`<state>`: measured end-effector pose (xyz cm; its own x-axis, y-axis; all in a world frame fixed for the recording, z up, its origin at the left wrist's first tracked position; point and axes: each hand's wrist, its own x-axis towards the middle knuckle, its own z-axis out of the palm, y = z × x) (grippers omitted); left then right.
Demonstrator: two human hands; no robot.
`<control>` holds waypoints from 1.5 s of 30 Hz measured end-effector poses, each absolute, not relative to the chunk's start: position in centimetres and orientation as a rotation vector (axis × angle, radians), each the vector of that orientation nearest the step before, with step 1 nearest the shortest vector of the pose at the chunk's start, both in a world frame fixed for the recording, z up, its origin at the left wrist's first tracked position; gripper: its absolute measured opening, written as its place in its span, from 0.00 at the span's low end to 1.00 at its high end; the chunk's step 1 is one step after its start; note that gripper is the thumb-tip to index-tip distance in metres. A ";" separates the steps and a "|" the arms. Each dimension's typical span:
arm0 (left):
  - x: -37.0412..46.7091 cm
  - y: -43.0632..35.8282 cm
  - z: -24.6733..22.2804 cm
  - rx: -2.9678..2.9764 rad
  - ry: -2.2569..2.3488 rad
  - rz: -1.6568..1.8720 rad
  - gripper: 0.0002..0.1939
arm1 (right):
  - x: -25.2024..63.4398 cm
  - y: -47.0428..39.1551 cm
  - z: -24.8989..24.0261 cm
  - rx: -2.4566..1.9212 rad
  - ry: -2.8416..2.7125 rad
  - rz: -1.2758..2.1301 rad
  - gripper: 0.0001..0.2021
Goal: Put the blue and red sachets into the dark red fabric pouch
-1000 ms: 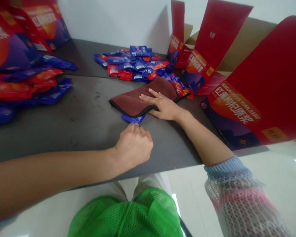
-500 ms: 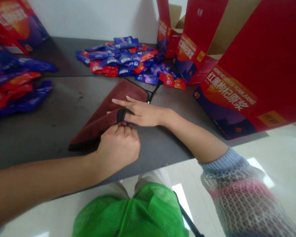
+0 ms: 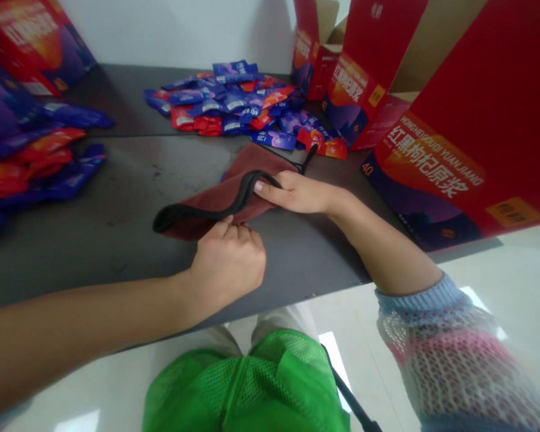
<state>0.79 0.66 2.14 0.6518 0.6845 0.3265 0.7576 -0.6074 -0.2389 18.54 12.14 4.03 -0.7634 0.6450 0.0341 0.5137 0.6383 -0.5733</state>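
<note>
A reddish-brown cloth (image 3: 256, 161) with black edging lies folded and bunched on the dark grey table, with a black loop at its far right corner. My right hand (image 3: 299, 191) grips its right part, thumb on top near the wavy black edge and the other fingers hidden under the fabric. My left hand (image 3: 231, 255) is closed in a fist at the cloth's near side, the fingers curled onto the fabric. A small bit of blue shows at the cloth's far left edge.
Blue and red sachets (image 3: 234, 102) lie heaped beyond the cloth. Another sachet pile (image 3: 40, 156) is at the left, before a red box (image 3: 40, 42). Open red cartons stand at the right, the nearest carton (image 3: 477, 132) by the table edge. A green mesh garment (image 3: 247, 384) shows below.
My right hand has gone from lying spread on the cloth to gripping it with the thumb on top. The cloth's left end has lifted and folded over toward the right.
</note>
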 end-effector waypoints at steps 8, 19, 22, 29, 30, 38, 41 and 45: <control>1.1 0.7 1.7 -2.550 -1.155 -0.245 0.12 | 19.5 13.6 1.8 -0.984 -2.562 0.627 0.36; 1.1 0.9 3.3 -2.811 -1.162 -0.142 0.12 | 19.1 16.3 0.3 -1.040 -2.730 0.336 0.30; 1.1 0.9 3.5 -2.815 -1.138 -0.121 0.13 | 19.1 17.1 0.1 -1.077 -2.728 0.355 0.30; 1.5 0.7 3.1 -2.763 -1.137 -0.016 0.14 | 16.2 17.1 -0.3 -1.107 -2.712 0.411 0.34; 1.5 0.7 3.0 -2.760 -1.142 -0.017 0.14 | 15.5 16.8 -0.4 -1.095 -2.734 0.370 0.33; 1.5 0.4 2.9 -2.712 -1.206 -0.060 0.13 | 13.3 13.8 1.0 -0.803 -2.782 0.513 0.29; 1.3 0.8 2.9 -2.684 -1.206 -0.107 0.12 | 13.9 12.9 2.0 -0.677 -2.757 0.727 0.31; 1.1 1.5 2.4 -2.616 -1.132 -0.202 0.13 | 14.6 12.2 3.0 -0.698 -2.671 0.947 0.36</control>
<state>1.09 1.45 2.38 0.6828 0.6908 0.2380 0.7304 -0.6526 -0.2015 14.57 12.23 3.02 -0.8621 0.5043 0.0495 0.3604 0.6790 -0.6395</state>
